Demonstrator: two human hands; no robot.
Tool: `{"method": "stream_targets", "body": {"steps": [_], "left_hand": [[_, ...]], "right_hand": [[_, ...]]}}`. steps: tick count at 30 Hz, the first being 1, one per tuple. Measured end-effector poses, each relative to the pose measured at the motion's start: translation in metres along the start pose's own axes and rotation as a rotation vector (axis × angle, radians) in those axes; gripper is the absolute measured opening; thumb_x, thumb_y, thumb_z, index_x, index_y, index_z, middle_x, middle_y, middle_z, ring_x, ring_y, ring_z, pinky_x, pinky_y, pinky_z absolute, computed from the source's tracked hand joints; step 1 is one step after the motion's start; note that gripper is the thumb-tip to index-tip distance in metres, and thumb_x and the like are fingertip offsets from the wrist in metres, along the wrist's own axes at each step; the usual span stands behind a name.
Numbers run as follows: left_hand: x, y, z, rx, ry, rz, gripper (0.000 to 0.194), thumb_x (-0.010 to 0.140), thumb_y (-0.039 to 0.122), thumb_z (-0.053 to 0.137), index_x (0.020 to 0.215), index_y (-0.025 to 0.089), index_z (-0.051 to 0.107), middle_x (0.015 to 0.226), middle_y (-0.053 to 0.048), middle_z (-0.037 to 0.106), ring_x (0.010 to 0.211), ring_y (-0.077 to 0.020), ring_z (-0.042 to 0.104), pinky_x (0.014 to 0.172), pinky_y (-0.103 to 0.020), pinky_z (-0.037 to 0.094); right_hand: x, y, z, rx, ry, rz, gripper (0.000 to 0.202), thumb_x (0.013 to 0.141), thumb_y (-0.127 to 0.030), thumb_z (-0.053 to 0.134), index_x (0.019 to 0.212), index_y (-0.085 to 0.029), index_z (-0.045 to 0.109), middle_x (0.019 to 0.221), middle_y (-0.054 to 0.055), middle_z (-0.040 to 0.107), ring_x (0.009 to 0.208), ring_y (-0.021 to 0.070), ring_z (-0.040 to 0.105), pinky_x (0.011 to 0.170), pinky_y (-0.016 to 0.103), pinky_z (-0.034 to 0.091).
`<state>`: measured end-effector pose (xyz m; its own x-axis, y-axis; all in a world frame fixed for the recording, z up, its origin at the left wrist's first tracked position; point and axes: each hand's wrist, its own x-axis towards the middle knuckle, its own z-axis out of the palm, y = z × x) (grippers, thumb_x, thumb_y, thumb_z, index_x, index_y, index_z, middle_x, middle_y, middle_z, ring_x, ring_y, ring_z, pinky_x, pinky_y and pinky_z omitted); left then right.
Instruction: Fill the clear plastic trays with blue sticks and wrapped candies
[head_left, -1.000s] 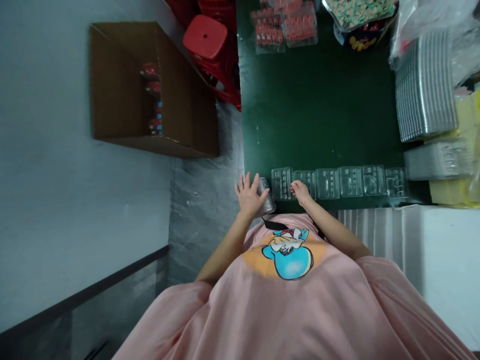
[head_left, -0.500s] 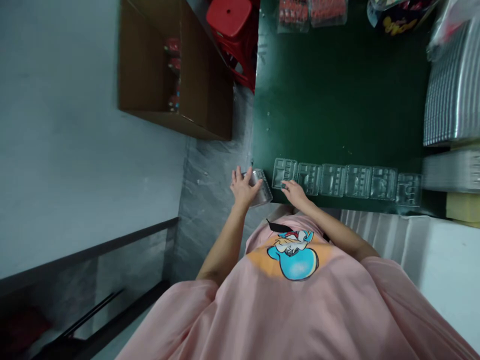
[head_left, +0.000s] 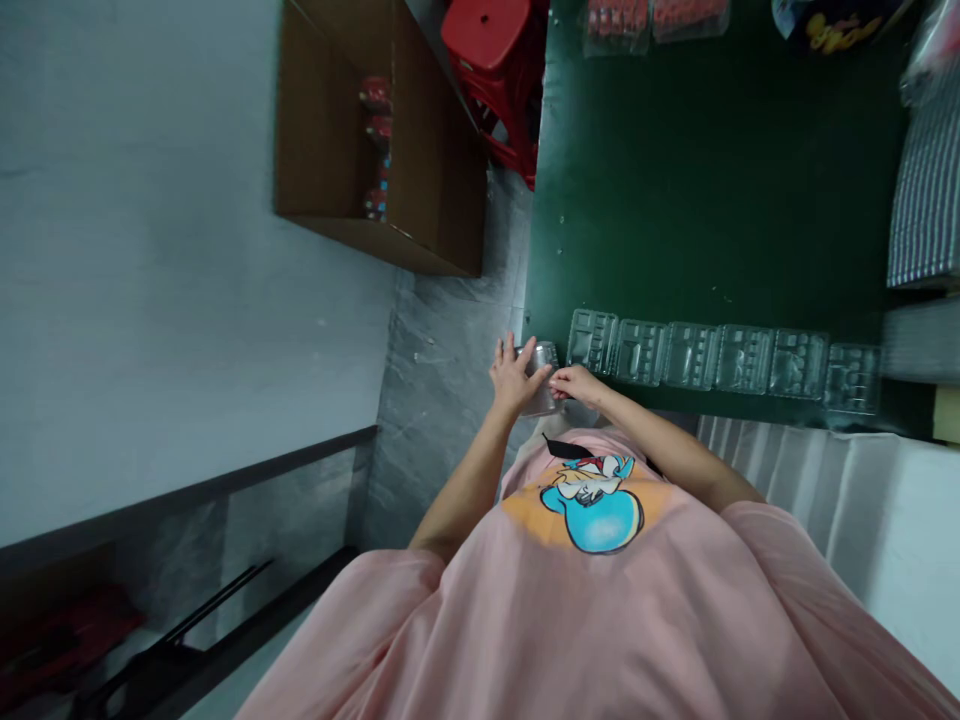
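Note:
A small stack of clear plastic trays [head_left: 545,398] is at the near left corner of the green table. My left hand [head_left: 514,378] rests on its left side with fingers spread. My right hand [head_left: 576,384] has its fingers pinched at the stack's right edge; what they grip is too small to make out. Right of the stack, several clear compartment trays [head_left: 691,356] lie in a row along the table's near edge. The nearest one [head_left: 592,340] lies just beyond my right hand.
An open cardboard box [head_left: 439,170] with red packs and red stools [head_left: 491,40] stand left of the green table [head_left: 720,180]. Filled red packs [head_left: 616,18] and a dark tub [head_left: 836,28] sit at the far side. Tall tray stacks [head_left: 926,200] line the right.
My right hand has moved left, from the first tray of the row to the edge of the stack. My left hand stays at the stack. The whole view has shifted slightly.

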<state>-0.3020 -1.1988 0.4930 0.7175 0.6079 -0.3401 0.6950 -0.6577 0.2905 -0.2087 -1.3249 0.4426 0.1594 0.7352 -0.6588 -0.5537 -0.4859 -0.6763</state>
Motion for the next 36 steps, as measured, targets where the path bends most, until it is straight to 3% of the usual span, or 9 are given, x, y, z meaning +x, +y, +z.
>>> {"method": "stream_targets", "body": {"steps": [7,14,23,30,36], "left_hand": [[-0.004,-0.012,-0.008,-0.069,-0.031,0.117,0.064,0.083,0.051,0.061,0.143,0.031,0.048,0.161,-0.011,0.025,0.147,-0.0382,0.019,0.107,-0.059,0.031],[0.0,-0.028,-0.018,-0.193,-0.017,0.083,0.062,0.077,0.038,0.067,0.138,0.03,0.055,0.157,-0.011,0.031,0.141,-0.04,0.028,0.1,-0.061,0.039],[0.012,-0.086,-0.022,-0.393,-0.005,-0.085,0.054,0.072,0.029,0.067,0.125,0.027,0.064,0.143,-0.008,0.05,0.132,-0.0341,0.04,0.103,-0.051,0.042],[0.016,-0.115,-0.006,-0.505,0.037,-0.083,0.052,0.069,0.026,0.064,0.121,0.022,0.066,0.123,-0.009,0.062,0.122,-0.0288,0.05,0.108,-0.044,0.038],[0.022,-0.154,0.013,-0.666,0.033,-0.128,0.05,0.066,0.023,0.062,0.116,0.019,0.068,0.114,-0.008,0.066,0.111,-0.0263,0.058,0.107,-0.043,0.04]], "right_hand": [[-0.01,0.017,0.023,0.003,0.124,-0.127,0.02,0.076,-0.035,0.062,0.067,-0.018,0.057,0.059,-0.004,0.059,0.059,0.0105,0.055,0.062,0.023,0.044],[-0.012,0.029,0.047,-0.1,0.299,-0.227,0.02,0.079,-0.039,0.051,0.075,-0.02,0.055,0.063,-0.004,0.052,0.06,0.0116,0.049,0.062,0.024,0.039],[0.005,0.024,0.017,-0.107,0.578,-0.196,0.023,0.083,-0.044,0.044,0.078,-0.022,0.049,0.071,-0.003,0.051,0.06,0.0108,0.05,0.056,0.022,0.04],[0.045,0.012,0.005,-0.291,0.778,-0.06,0.023,0.084,-0.037,0.039,0.078,-0.021,0.054,0.068,-0.002,0.054,0.056,0.0127,0.049,0.056,0.024,0.042],[0.057,0.015,0.011,-0.408,0.904,-0.058,0.027,0.087,-0.032,0.034,0.085,-0.02,0.058,0.077,0.003,0.06,0.071,0.0169,0.058,0.071,0.027,0.047]]}}
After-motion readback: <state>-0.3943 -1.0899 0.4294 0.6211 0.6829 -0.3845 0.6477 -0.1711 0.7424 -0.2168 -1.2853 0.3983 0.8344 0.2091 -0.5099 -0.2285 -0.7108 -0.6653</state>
